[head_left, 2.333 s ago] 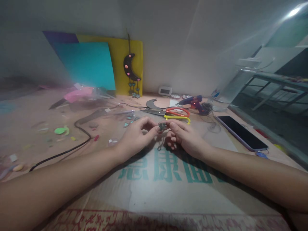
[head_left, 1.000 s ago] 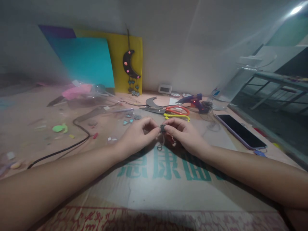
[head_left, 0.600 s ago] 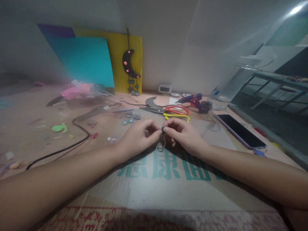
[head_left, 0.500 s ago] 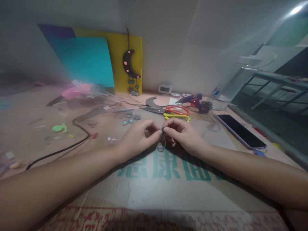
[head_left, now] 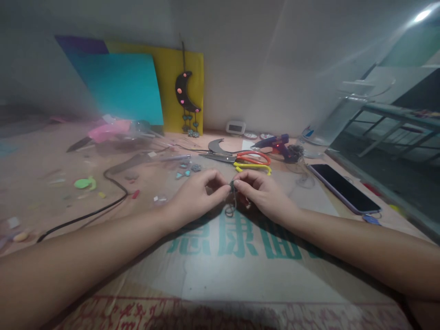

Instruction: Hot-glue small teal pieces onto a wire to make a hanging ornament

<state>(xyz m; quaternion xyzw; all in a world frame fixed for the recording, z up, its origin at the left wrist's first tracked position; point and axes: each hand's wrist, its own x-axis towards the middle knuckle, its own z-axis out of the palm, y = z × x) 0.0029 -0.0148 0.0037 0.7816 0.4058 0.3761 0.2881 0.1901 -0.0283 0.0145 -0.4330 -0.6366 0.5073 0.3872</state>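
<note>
My left hand (head_left: 202, 195) and my right hand (head_left: 263, 192) meet at the middle of the table, thumbs and forefingers pinched together. Between their fingertips is a small dark piece (head_left: 232, 185), too small to make out fully. A thin grey cord (head_left: 230, 210) hangs from it and curls in a loop below. Beyond my hands lie scissors (head_left: 252, 158) with red and yellow handles, and a grey crescent (head_left: 216, 146). Small blue hearts (head_left: 183, 174) and a grey flower piece (head_left: 195, 167) rest beyond my left hand.
A glue gun (head_left: 280, 145) with a red light lies at the back, a phone (head_left: 344, 187) at the right. A black cable (head_left: 85, 215) crosses the left side. Coloured sheets (head_left: 120, 87) lean on the wall, with a decorated dark crescent (head_left: 184, 91) hanging in front.
The small piece between my fingertips has turned slightly and shows a little more of itself. Both hands have stayed almost in place.
</note>
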